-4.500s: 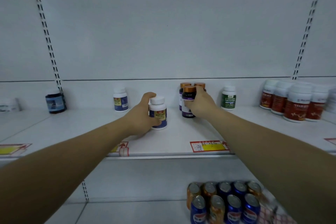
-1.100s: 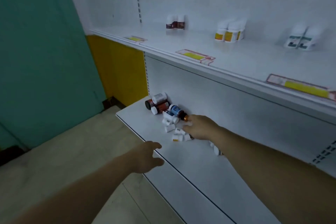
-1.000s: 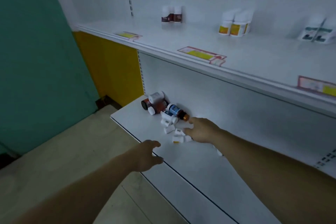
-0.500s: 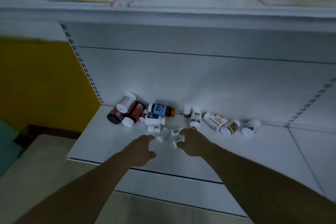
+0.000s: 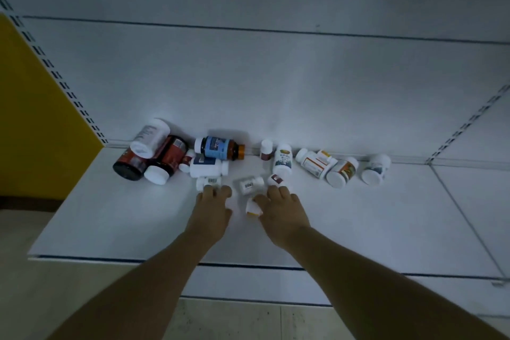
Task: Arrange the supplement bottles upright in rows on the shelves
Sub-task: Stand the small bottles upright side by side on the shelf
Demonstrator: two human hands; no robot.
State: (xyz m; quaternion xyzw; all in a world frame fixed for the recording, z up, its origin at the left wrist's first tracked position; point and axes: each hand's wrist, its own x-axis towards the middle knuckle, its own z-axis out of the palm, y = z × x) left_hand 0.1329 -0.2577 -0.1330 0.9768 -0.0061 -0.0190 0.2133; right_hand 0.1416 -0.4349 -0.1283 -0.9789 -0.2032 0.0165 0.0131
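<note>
bottles (image 5: 212,148) tumbled on sides along back of low shelf (image 5: 110,215). left hand (image 5: 212,212) loose, fingertips touching small white bottle (image 5: 209,181), no grip. right hand (image 5: 283,214) thumb against yellow-marked bottle (image 5: 252,208); hold unclear. likely light, smooth, rolls easily: pinch across body below cap.

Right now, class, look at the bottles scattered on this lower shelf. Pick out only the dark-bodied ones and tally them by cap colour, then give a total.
Dark bottles with a black cap: 1
Dark bottles with an orange cap: 1
Dark bottles with a white cap: 3
Total: 5
</note>
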